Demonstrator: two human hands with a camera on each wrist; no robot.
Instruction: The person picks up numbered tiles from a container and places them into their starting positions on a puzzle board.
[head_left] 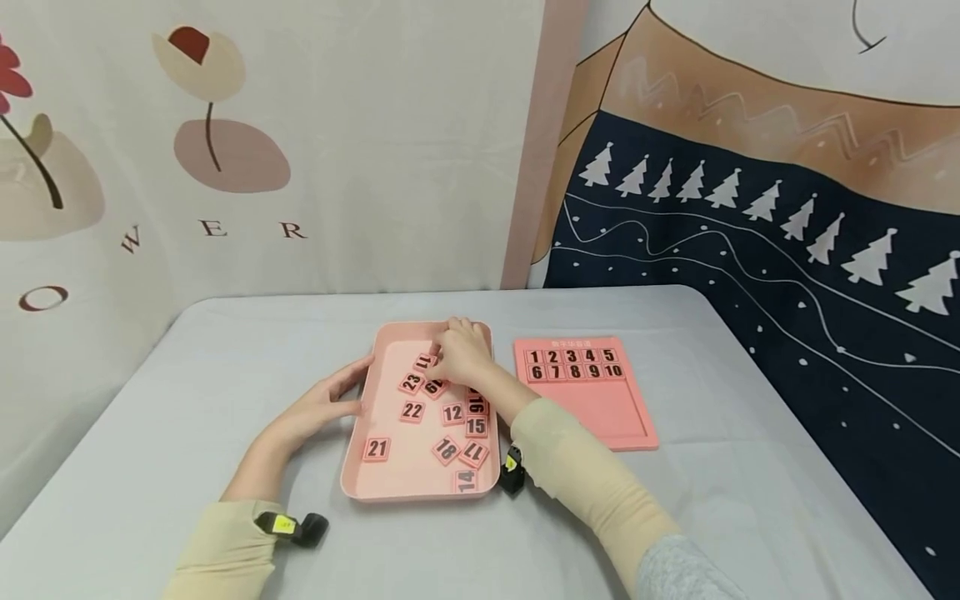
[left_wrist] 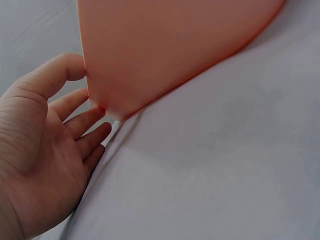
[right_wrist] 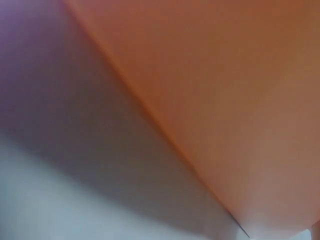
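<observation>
A pink tray [head_left: 390,479] holds several loose number tiles, among them 22 [head_left: 412,411], 21 [head_left: 377,449] and 15 [head_left: 476,427]. My left hand [head_left: 318,410] is at the tray's left side; in the left wrist view its thumb and relaxed fingertips [left_wrist: 97,112] touch the tray's outer wall [left_wrist: 150,45]. Over the upper right of the tray, my right hand [head_left: 463,357] reaches down with bent fingers beside the tile 11 [head_left: 424,362]. Whether it holds a tile is hidden. The right wrist view shows only the tray's side [right_wrist: 225,100], blurred.
Right of the tray lies a pink number board [head_left: 592,408], its two upper rows filled with tiles 1 to 10 [head_left: 573,364]. My right forearm crosses the gap between tray and board. A pale cloth [head_left: 262,350] covers the table, with patterned curtains behind.
</observation>
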